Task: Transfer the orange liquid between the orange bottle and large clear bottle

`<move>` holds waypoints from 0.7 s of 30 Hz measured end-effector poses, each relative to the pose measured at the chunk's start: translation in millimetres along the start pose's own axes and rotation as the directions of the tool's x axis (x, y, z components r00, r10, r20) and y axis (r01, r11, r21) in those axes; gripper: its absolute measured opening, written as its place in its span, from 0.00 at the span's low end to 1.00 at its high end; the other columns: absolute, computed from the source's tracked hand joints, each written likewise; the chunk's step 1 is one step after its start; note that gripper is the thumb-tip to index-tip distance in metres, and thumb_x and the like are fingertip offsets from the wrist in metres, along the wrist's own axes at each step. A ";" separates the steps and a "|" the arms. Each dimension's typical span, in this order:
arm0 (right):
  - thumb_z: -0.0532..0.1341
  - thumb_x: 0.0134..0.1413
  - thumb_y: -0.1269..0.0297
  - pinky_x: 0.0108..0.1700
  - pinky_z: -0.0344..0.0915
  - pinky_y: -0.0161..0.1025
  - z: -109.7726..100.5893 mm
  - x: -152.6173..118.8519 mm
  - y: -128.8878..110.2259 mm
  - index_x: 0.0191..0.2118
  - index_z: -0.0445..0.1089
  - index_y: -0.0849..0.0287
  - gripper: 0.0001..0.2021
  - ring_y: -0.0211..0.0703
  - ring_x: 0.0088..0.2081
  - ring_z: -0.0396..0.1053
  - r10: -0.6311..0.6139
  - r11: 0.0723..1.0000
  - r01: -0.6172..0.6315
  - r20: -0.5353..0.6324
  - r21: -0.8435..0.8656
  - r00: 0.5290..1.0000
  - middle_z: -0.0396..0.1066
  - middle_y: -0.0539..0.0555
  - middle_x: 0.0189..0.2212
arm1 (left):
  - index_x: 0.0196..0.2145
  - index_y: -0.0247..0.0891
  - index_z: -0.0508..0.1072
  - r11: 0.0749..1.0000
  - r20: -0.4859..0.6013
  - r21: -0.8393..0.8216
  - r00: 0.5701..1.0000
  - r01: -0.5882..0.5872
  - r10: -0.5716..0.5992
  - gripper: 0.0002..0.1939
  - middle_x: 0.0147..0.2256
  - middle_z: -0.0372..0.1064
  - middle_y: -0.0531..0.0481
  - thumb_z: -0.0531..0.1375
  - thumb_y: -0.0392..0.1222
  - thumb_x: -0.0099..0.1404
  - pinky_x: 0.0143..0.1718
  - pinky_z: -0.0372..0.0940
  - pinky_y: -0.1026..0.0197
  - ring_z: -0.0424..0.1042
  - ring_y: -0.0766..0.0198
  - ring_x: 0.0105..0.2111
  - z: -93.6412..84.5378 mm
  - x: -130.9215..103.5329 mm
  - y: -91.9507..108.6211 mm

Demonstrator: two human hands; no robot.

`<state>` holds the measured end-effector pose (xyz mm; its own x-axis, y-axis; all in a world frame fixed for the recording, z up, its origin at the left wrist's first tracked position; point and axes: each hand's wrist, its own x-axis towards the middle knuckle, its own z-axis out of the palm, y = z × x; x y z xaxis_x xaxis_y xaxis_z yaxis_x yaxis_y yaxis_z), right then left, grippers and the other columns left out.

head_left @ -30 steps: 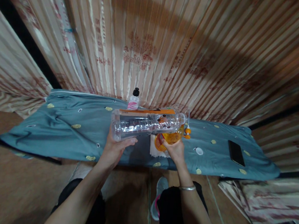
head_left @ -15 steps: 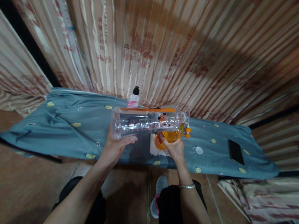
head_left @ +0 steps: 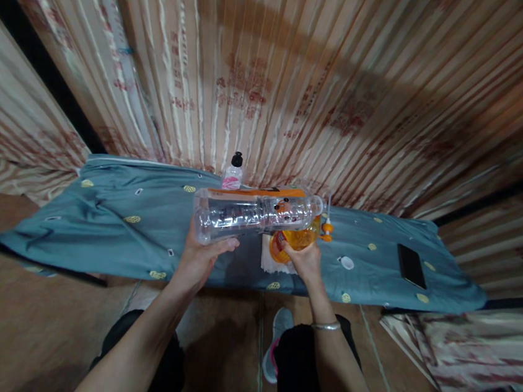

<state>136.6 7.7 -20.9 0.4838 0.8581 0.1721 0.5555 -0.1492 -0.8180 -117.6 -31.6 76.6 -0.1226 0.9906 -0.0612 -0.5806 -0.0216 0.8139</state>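
My left hand (head_left: 200, 255) is wrapped round the base of a large clear plastic bottle (head_left: 236, 214) with an orange-edged label. The bottle lies nearly level above the cloth, its open neck pointing right. My right hand (head_left: 305, 260) grips a bottle of yellow-orange liquid (head_left: 301, 237), tilted, partly hidden behind the clear one. Under it a white tissue (head_left: 273, 264) lies on the cloth. An orange and white pump top (head_left: 327, 230) is just right of the clear bottle's neck.
A small clear bottle with a black cap (head_left: 233, 171) stands at the cloth's back edge. On the right of the blue-green cloth (head_left: 113, 230) lies a black phone (head_left: 412, 266). A pleated curtain (head_left: 254, 83) hangs behind, and dark poles slope at both sides.
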 end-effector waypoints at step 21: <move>0.73 0.35 0.46 0.49 0.78 0.53 -0.2 -0.7 -0.3 0.41 0.70 0.54 0.27 0.65 0.48 0.82 0.004 1.000 -0.004 0.018 0.012 1.000 0.83 0.62 0.41 | 0.61 0.46 0.69 1.000 0.002 -0.004 1.000 0.002 -0.002 0.53 0.33 0.79 0.57 0.78 0.30 0.36 0.30 0.70 0.60 0.76 0.64 0.26 1.0 -1.3 1.1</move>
<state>136.3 7.1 -20.7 0.4738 0.8661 0.1592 0.5451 -0.1464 -0.8255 -117.3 -32.7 78.1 -0.1197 0.9909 -0.0613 -0.5844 -0.0204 0.8112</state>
